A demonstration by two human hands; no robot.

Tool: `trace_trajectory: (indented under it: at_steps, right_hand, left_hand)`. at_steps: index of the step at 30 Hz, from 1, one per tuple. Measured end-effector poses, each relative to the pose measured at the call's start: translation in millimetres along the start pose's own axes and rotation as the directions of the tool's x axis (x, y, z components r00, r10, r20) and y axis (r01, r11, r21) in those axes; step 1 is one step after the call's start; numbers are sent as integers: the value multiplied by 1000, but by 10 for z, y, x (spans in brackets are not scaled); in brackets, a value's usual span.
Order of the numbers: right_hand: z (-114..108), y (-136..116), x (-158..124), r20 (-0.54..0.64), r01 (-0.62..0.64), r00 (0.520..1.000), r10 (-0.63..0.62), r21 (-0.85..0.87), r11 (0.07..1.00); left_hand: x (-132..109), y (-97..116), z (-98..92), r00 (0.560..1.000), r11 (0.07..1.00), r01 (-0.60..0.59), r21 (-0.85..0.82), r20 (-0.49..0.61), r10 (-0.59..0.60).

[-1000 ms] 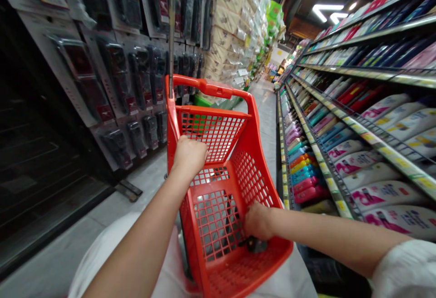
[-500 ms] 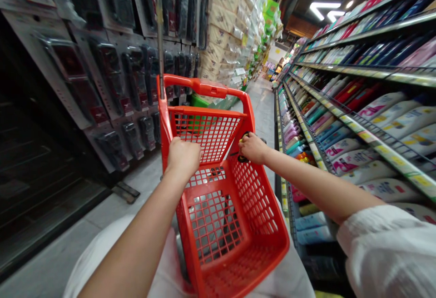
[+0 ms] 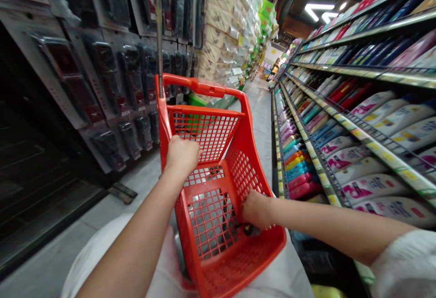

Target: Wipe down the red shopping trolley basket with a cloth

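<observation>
A red plastic shopping cart basket (image 3: 200, 284) with grid walls fills the middle of the head view, tilted toward me. My left hand (image 3: 182, 155) is closed on its left rim. Down inside the basket, by its right wall, is my right hand (image 3: 257, 209). Its fingers are curled round a small black thing with a yellowish patch (image 3: 250, 229). The palm hides most of that thing, so its kind is unclear. Apart from the hand and the black thing, I see only the bare grid floor in the basket.
Shelves of bottles (image 3: 374, 148) line the right side. On the left hang carded packages with dark items (image 3: 105, 71), with beige packs (image 3: 221, 16) stacked beyond. A thin metal pole (image 3: 159, 25) rises behind the cart. The grey aisle floor (image 3: 260, 116) runs ahead.
My right hand has moved down from the basket's upper right side to its lower inside, carrying the black thing. My left hand stays on the left rim.
</observation>
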State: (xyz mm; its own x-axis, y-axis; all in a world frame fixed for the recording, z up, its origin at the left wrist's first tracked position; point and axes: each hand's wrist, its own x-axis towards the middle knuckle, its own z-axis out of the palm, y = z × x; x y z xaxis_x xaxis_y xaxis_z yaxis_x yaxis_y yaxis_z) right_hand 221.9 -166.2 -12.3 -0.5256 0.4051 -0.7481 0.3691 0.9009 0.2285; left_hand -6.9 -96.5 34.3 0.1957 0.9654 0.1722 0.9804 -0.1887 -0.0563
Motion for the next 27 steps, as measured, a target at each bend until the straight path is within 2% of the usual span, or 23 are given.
trace_trajectory:
  at_steps: [1, 2, 3, 4, 5, 7, 10, 14, 18, 22, 27]
  right_hand:
    - [-127, 128, 90, 35, -10, 999, 9, 23, 1000]
    - [-255, 289, 190, -4, -68, 998, 68, 17, 998]
    - [-373, 471, 297, -107, -137, 985, 136, -2, 991]
    - [-469, 662, 407, -228, -226, 949, 216, -16, 974]
    - [-535, 850, 517, -298, -315, 907, 297, -12, 949]
    - [-571, 1164, 735, -314, -473, 832, 457, 31, 881]
    - [-429, 1375, 1045, -262, -512, 823, 505, 47, 858]
    - [-124, 1209, 1383, -219, -482, 848, 483, 62, 874]
    - [103, 920, 1540, -157, -447, 877, 454, 80, 891]
    - [172, 745, 1505, -78, -415, 903, 422, 97, 905]
    - [213, 459, 1265, 48, -300, 954, 297, 124, 946]
  left_hand:
    - [-1, 3, -2, 1000, 1000, 1, 1, 3, -1]
    - [-2, 5, -4, 1000, 1000, 2, 1, 7, -2]
    - [-4, 6, -8, 1000, 1000, 2, -4, 12, -2]
    - [-6, 6, -11, 1000, 1000, 2, -13, 17, -2]
    - [-9, 4, -15, 1000, 1000, 3, -25, 23, -3]
    - [-16, -2, -20, 999, 999, 10, -46, 37, -9]
    - [-22, -13, -10, 998, 998, 28, -53, 53, -25]
    - [-23, -20, 29, 997, 999, 32, -28, 68, -30]
    - [-16, -13, 45, 998, 999, 23, -45, 60, -20]
    - [-1, 5, 27, 999, 998, 8, -66, 41, -5]
    - [28, 14, 33, 999, 999, -14, -33, 38, 16]
